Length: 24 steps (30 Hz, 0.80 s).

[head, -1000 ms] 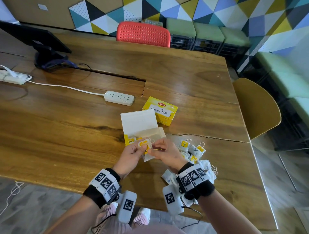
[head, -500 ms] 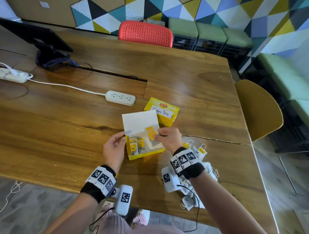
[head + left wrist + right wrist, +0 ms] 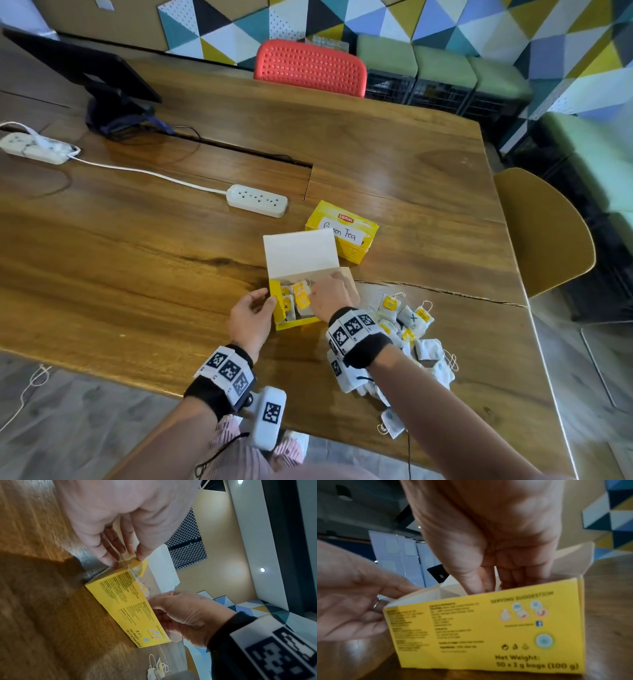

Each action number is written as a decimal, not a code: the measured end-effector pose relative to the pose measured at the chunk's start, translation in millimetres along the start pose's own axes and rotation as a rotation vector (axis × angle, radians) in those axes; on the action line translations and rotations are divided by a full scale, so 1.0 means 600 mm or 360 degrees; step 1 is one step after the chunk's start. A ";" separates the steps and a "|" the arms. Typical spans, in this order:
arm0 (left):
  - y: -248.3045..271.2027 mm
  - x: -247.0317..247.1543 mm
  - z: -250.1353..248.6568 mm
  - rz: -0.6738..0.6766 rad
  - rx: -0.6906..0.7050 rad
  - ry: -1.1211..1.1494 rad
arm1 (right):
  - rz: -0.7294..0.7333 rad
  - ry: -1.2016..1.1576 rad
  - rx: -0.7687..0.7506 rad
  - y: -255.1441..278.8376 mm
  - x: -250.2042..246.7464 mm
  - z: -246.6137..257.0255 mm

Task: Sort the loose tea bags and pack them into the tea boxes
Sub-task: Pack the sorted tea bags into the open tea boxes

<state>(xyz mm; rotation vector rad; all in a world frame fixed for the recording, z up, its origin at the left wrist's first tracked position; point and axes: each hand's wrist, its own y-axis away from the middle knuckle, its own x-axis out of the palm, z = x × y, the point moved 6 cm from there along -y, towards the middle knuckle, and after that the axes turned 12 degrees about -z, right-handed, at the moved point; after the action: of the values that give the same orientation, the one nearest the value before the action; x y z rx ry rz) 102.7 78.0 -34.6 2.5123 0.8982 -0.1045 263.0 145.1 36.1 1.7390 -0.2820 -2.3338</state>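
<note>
An open yellow tea box [image 3: 296, 323] stands near the table's front edge with its white lid [image 3: 301, 255] raised and several tea bags inside. My right hand [image 3: 313, 291] reaches down into it, and its thumb and fingers pinch a tea bag [image 3: 496, 577]. My left hand [image 3: 267, 301] holds the box's left end, thumb over the side flap [image 3: 139, 564], fingers outside. A closed yellow box marked "Green Tea" [image 3: 342, 233] lies just behind. A pile of loose tea bags [image 3: 412, 322] lies to the right of the open box, partly hidden by my right wrist.
A white power strip [image 3: 257, 205] with its cable lies behind the boxes to the left. A dark monitor stand [image 3: 116, 113] is at the far left. A mustard chair [image 3: 544, 233] sits at the table's right edge and a red chair [image 3: 310, 66] at the far side.
A second ago both hands held a tea bag in front of the box. The right hand carried it over and down into the box; the left hand moved to the box's left end.
</note>
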 end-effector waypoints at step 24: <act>0.036 -0.063 0.026 0.0154 0.0723 -0.0811 | -0.0015 -0.0109 0.0206 0.069 -0.029 -0.216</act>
<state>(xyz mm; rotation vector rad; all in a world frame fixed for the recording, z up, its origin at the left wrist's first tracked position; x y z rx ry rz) 87.6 34.4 -31.1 2.7171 0.5842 -0.9644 394.6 107.0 26.8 1.7221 -0.4467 -2.4347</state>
